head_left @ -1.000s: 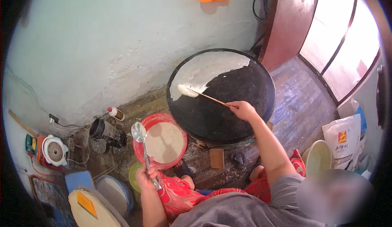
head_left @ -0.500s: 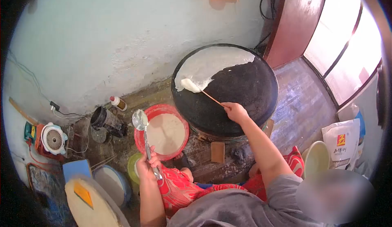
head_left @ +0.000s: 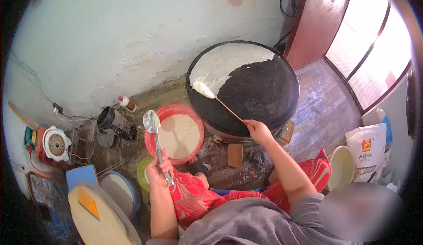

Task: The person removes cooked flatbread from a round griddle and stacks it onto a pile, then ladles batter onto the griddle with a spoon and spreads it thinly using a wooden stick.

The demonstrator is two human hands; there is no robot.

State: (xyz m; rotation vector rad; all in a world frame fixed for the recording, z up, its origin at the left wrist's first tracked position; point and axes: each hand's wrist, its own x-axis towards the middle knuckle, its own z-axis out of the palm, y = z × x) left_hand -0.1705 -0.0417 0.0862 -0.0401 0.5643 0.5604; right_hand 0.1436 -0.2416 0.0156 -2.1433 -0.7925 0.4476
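Observation:
My right hand (head_left: 259,132) grips the end of a thin wooden stick, the handle of a batter spreader (head_left: 231,111). Its white, batter-coated head (head_left: 204,89) rests at the left side of a large round black griddle (head_left: 264,91). A thin layer of white batter (head_left: 233,58) covers the griddle's far and left part; the near and right surface is bare black. My left hand (head_left: 159,168) is wrapped round the handle of a metal ladle (head_left: 151,121), its wet bowl raised at the left edge of a red basin (head_left: 199,119) holding pale batter (head_left: 181,137).
At lower left are a round board (head_left: 94,218) bearing a pale flat stack with a yellow scraper (head_left: 88,203), and a blue-rimmed bucket (head_left: 118,190). A dark jug (head_left: 116,122) and bottle (head_left: 127,104) stand by the wall. A pale green basin (head_left: 341,170) and white sack (head_left: 366,150) are at right.
My right hand has drawn back toward me and slightly right, taking the spreader's head a little down along the griddle's left side. The ladle in my left hand stays nearly in place.

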